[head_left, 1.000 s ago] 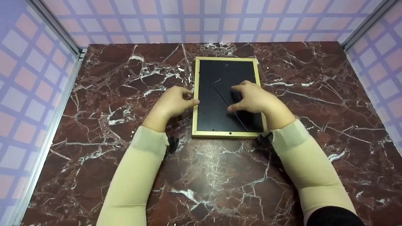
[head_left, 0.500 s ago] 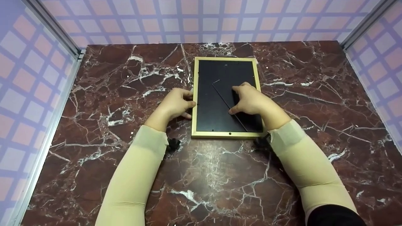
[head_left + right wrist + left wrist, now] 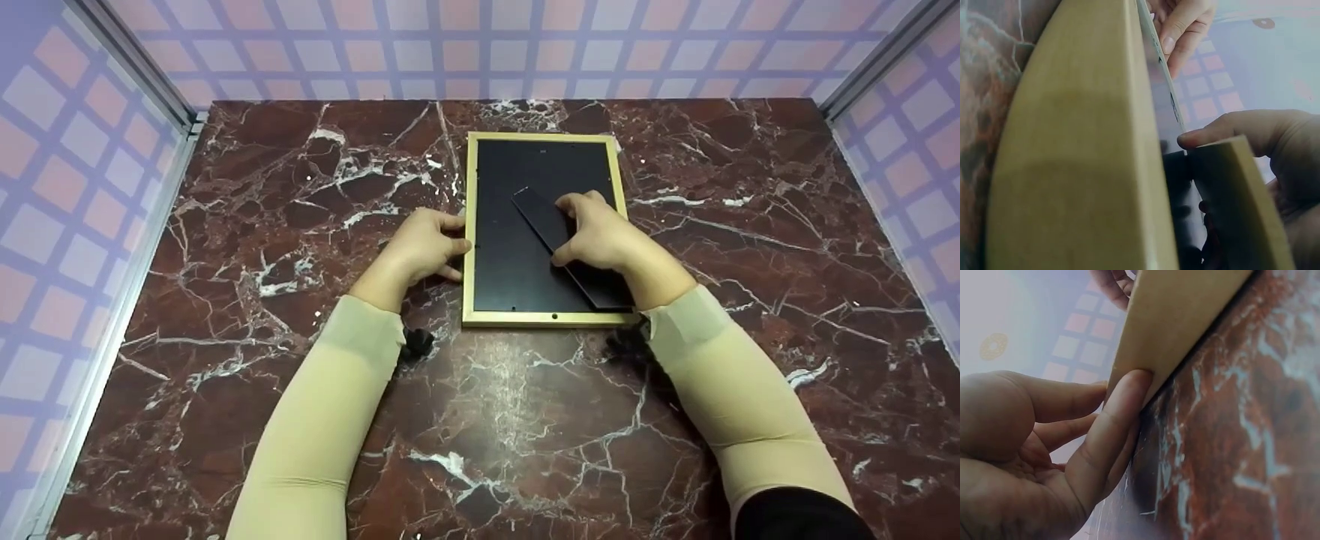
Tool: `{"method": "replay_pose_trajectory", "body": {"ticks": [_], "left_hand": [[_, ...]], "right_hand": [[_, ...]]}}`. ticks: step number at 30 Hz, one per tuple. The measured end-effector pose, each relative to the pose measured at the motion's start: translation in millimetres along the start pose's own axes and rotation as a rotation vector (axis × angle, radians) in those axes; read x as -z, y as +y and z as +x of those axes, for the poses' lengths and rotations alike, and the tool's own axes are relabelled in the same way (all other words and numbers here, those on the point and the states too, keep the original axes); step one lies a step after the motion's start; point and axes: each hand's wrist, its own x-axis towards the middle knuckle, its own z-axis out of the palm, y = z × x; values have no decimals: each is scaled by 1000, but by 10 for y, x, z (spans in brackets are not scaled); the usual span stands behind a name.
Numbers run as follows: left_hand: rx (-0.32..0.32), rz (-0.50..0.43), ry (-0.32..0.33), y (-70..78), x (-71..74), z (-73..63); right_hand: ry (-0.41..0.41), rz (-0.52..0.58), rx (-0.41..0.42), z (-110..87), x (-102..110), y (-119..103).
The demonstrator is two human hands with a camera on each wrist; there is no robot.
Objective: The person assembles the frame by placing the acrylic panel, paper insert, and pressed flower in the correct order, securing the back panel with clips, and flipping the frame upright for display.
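Observation:
A picture frame with a gold rim lies on the marble-patterned table, its black back facing up. On that back a slanted black stand flap is tilted up from the backing, and my right hand pinches it by its edges. The right wrist view shows the raised flap close up, with a fingertip on its end. My left hand presses its fingertips against the rim's left outer side, the thumb at the upper edge. In the left wrist view those fingers are nearly straight against the gold side.
The dark red marble-patterned table spreads around the frame on all sides. Checkered panels stand at the back, left and right, joined by metal corner posts. Black wrist mounts sit under both wrists.
The stand flap has swung up from the black backing in my right hand's pinch. My left thumb has slid off the rim's top to its outer edge, with the fingers against the side.

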Motion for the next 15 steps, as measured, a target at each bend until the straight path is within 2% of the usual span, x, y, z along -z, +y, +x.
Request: {"method": "replay_pose_trajectory", "body": {"ticks": [5,7,9,12,15], "left_hand": [[-32,4,32,0,-1,13],[-65,51,63,4,3,17],[-91,54,81,12,5,18],[-98,-24,77,27,9,10],[-71,-173,45,44,19,-4]], "right_hand": [[32,9,16,-1,20,-4],[47,3,21,-16,37,-19],[67,-3,29,-31,54,-37],[101,-19,44,-59,75,-63],[146,-31,64,-71,90,-84]]}}
